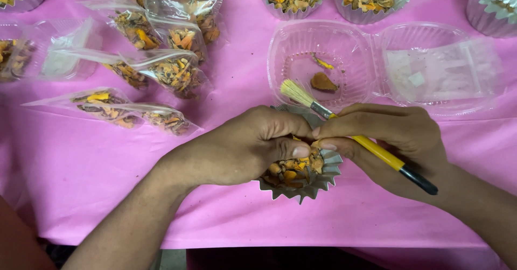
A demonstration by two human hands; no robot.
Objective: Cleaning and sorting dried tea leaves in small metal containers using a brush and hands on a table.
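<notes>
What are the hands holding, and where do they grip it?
The right hand holds a yellow brush around the middle of its handle. The left hand rests over a foil cup; what its fingertips pinch is hidden.

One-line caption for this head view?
Left hand and right hand, holding a yellow brush, meet over a foil cup of dried orange pieces on a pink cloth.

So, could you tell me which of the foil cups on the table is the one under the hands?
The foil cup at the near table edge, between the left hand and right hand; the other cups stand along the far edge.
</notes>
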